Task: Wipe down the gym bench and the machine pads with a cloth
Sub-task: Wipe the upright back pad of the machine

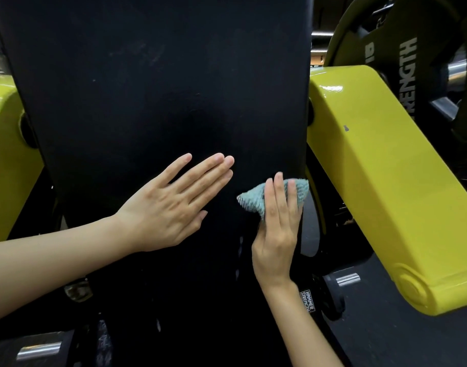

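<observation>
Pressing the teal cloth onto the lower right edge of the black back pad with the right hand, fingers wrapped over the bunched fabric to hold it firm under pressure. Bracing with the left hand flat on the pad just beside, fingers straight and together, probably for balance. Working close beside the yellow machine arm.

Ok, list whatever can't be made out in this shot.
Head view: cloth mostly covered by the right hand; its thumb is hidden, so any pinch is unclear.
Head view: black pad cut off by the top and bottom edges.
Head view: weight plate lettering partly blocked by the yellow arm.
Head view: pad's lower part too dark to judge clean.
</observation>
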{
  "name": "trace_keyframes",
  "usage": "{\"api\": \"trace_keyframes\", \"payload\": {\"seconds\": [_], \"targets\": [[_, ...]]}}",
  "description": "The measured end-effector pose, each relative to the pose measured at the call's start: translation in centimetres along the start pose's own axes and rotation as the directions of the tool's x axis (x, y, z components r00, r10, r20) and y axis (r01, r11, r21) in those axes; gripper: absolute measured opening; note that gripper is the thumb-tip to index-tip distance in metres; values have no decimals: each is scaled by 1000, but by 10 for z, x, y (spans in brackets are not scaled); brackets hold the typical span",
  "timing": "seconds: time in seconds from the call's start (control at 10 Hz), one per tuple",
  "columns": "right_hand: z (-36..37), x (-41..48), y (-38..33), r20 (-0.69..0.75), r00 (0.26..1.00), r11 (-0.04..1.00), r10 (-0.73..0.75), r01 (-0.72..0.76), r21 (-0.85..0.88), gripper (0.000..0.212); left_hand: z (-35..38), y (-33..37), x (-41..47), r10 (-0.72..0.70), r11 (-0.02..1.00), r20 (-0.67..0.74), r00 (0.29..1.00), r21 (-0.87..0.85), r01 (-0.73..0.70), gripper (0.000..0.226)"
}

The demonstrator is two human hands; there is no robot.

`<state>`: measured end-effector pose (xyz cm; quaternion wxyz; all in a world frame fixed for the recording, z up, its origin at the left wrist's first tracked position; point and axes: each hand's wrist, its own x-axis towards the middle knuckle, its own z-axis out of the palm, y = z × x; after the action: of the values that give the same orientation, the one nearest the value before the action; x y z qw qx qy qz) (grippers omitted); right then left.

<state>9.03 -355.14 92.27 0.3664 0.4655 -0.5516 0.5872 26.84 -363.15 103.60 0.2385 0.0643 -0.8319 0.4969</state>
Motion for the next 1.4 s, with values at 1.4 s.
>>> {"api": "trace_keyframes", "payload": {"seconds": [1.4], "targets": [[5, -80, -14, 39, 965, 965, 258, -260, 42, 56, 3, 11, 1, 29, 1000, 15, 999, 6, -29, 67]]}}
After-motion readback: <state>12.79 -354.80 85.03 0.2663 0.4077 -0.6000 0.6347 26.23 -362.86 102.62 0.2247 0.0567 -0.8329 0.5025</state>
